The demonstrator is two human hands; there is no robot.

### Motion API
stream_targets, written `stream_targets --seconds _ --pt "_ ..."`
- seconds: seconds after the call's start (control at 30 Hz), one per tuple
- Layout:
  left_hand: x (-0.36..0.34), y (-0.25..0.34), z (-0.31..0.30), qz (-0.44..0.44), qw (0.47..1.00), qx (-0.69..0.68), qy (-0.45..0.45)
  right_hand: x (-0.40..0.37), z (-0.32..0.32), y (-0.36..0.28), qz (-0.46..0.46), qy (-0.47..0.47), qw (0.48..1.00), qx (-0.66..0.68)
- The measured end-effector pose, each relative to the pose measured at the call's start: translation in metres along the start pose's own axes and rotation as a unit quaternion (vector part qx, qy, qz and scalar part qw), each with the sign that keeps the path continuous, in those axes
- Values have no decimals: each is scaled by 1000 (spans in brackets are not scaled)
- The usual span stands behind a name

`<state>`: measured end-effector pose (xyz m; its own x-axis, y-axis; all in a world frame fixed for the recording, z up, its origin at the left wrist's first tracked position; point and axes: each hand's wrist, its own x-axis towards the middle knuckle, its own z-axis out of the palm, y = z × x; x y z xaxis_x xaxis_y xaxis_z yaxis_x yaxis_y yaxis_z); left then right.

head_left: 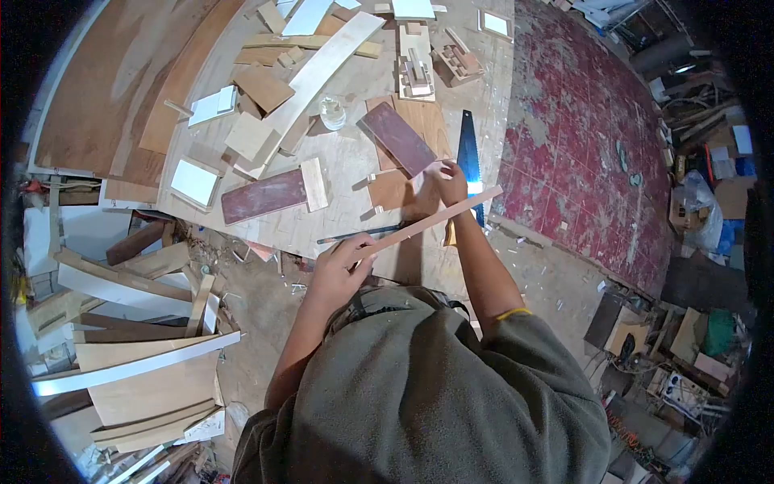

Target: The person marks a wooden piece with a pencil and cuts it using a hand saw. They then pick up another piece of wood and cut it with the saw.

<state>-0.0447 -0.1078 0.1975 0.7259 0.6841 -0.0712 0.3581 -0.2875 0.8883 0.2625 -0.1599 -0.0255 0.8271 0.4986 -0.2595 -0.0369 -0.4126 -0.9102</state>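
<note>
A thin light wooden strip runs slantwise in front of my body, its far end up to the right. My left hand is closed round its lower left end. My right hand is at the corner of a dark reddish board, its fingers bent together; what they pinch is too small to make out. The strip passes over my right wrist. Beneath that board lie brown wooden pieces. A saw with a dark blade lies just right of my right hand.
A second reddish board with a pale block lies left on the worktable. Farther back are a glass jar, a long pale plank and wooden clamping pieces. Scrap wood is piled at lower left.
</note>
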Motion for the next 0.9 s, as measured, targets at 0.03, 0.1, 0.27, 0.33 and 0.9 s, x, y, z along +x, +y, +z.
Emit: stream_targets --seconds 0.03,0.1,0.27,0.33,0.9 --pt "1 0 -1 -12 1000 0 -4 0 -16 19 -150 -1 965 -217" --pt "5 -3 -1 -17 1000 -5 -16 -36 -52 10 -105 -35 920 -376" --pt "14 -18 12 -22 998 -26 -46 -93 -89 24 -176 -31 830 -529" --pt "19 -17 17 -5 998 -20 -56 -101 -91 30 -136 -33 853 -504" --pt "13 -23 57 69 993 44 -90 -129 -94 71 -164 -43 794 -584"
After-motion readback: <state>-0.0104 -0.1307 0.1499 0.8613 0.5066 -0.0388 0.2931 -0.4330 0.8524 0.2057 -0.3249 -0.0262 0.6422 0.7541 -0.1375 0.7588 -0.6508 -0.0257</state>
